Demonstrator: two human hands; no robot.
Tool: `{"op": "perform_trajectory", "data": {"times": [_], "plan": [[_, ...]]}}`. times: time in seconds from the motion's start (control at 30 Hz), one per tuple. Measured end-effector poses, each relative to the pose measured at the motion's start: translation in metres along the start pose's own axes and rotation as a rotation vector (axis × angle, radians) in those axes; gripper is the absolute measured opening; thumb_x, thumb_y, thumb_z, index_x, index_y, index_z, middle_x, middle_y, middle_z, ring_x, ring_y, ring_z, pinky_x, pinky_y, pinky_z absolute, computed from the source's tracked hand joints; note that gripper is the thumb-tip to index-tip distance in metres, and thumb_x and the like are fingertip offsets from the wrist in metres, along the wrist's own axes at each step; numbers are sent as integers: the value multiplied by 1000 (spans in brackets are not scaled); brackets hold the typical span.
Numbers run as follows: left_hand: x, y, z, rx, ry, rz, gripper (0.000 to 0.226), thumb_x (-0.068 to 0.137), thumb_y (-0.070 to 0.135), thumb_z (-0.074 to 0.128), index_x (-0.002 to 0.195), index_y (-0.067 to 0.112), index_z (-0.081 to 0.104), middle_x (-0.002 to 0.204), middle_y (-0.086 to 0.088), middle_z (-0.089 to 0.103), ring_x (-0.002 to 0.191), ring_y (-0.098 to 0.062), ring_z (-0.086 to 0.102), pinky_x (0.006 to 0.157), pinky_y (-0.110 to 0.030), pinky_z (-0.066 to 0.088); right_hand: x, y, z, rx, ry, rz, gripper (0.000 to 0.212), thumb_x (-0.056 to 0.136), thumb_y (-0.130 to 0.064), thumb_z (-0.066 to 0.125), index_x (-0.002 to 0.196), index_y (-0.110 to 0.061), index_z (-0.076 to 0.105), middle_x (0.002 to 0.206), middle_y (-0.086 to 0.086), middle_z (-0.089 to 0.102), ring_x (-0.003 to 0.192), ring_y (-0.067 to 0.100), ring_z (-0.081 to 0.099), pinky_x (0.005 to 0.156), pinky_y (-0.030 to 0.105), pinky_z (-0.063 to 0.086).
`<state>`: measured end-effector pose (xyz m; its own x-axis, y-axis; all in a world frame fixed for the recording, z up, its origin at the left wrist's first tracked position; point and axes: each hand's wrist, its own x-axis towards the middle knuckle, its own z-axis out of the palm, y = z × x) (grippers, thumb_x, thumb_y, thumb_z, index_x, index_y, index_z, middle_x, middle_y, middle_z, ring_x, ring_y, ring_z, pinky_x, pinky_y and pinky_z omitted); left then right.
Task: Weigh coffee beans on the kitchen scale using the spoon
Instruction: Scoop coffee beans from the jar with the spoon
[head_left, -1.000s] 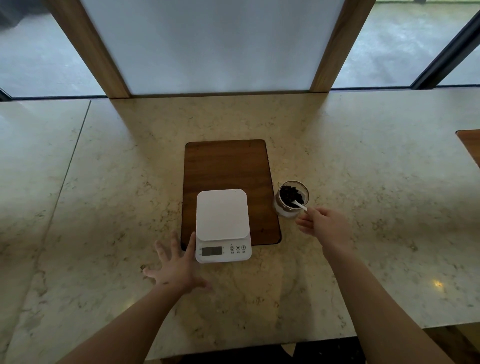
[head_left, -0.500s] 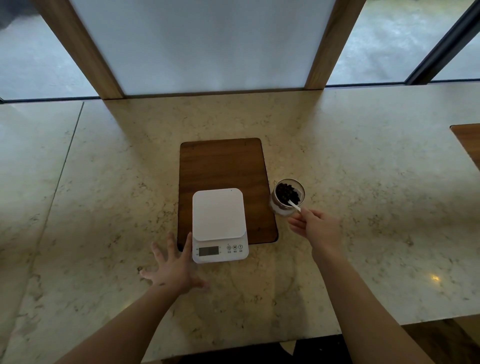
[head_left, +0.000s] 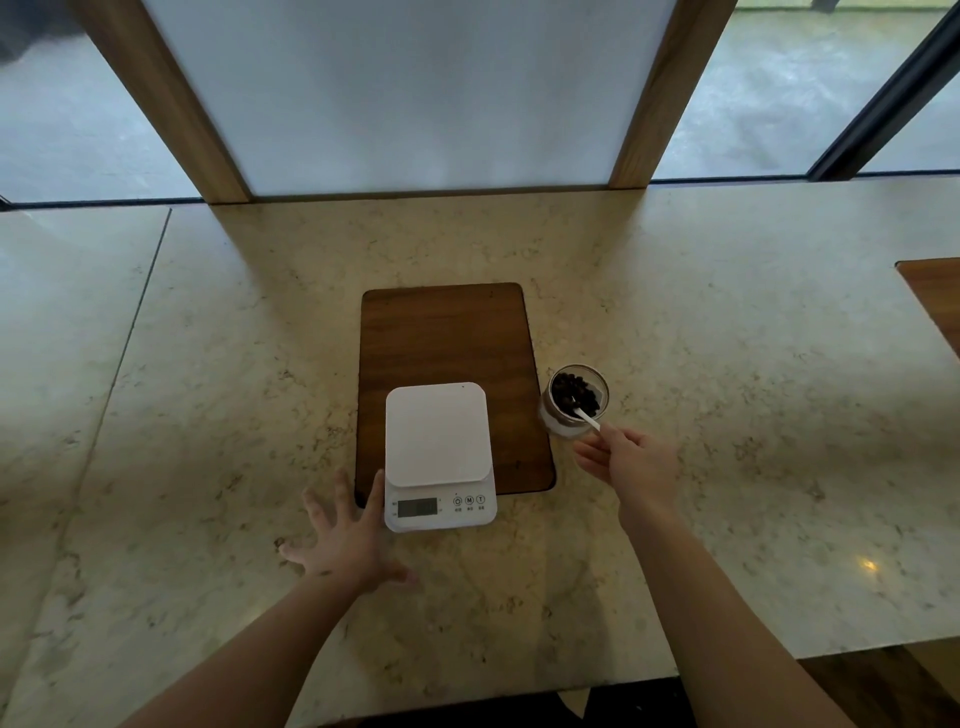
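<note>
A white kitchen scale (head_left: 438, 436) sits on the near end of a dark wooden board (head_left: 447, 338), its weighing plate bare and its display blank. Just right of the board stands a small glass jar (head_left: 575, 402) filled with dark coffee beans (head_left: 571, 391). A white spoon (head_left: 586, 415) leans in the jar with its bowl among the beans. My right hand (head_left: 631, 462) pinches the spoon's handle beside the jar. My left hand (head_left: 345, 535) lies flat with fingers spread on the counter, its index finger touching the scale's left side.
The pale marble counter (head_left: 727, 364) runs wide on both sides, with a seam at the left. Two slanted wooden posts (head_left: 660, 93) frame a white panel at the back. Another wooden board's corner (head_left: 935, 296) shows at the far right. The counter's front edge is close to me.
Both hands hold nearly the same places. The spoon's bowl sits slightly deeper among the beans; the view has shifted a little.
</note>
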<state>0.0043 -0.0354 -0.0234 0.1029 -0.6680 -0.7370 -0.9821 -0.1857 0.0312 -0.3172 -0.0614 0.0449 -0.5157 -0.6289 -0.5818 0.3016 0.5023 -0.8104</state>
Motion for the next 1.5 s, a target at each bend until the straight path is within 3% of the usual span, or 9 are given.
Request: {"op": "perform_trajectory", "data": {"times": [0.53, 1.2, 1.37, 1.5], "plan": [[-3, 5, -3, 4, -9, -4, 157, 48, 84, 79, 141, 50, -43, 157, -2, -48, 142, -48, -39, 105, -88, 11, -4, -1, 3, 63, 5, 64, 24, 102, -13, 62, 89, 5, 72, 78, 19, 78, 61, 20, 77, 50, 24, 59], [-5, 6, -5, -4, -15, -15, 158, 47, 85, 78, 141, 50, -43, 157, -3, -48, 142, -48, -40, 106, -87, 10, -18, -2, 5, 24, 0, 10, 27, 103, -11, 59, 84, 3, 72, 65, 8, 76, 59, 18, 75, 51, 24, 59], [-4, 5, -5, 2, -22, -7, 157, 47, 86, 78, 140, 50, -44, 155, -2, -49, 141, -48, -41, 106, -87, 10, -22, -3, 7, 71, 2, 42, 23, 102, -10, 59, 88, 3, 72, 74, 14, 76, 60, 19, 75, 53, 26, 61], [-5, 5, -5, 3, -23, -2, 156, 49, 85, 78, 141, 50, -43, 155, -3, -50, 141, -48, -41, 106, -87, 10, -25, -5, 10, 106, 0, 62, 23, 102, -9, 59, 86, 3, 71, 64, 8, 76, 57, 16, 75, 51, 24, 60]]}}
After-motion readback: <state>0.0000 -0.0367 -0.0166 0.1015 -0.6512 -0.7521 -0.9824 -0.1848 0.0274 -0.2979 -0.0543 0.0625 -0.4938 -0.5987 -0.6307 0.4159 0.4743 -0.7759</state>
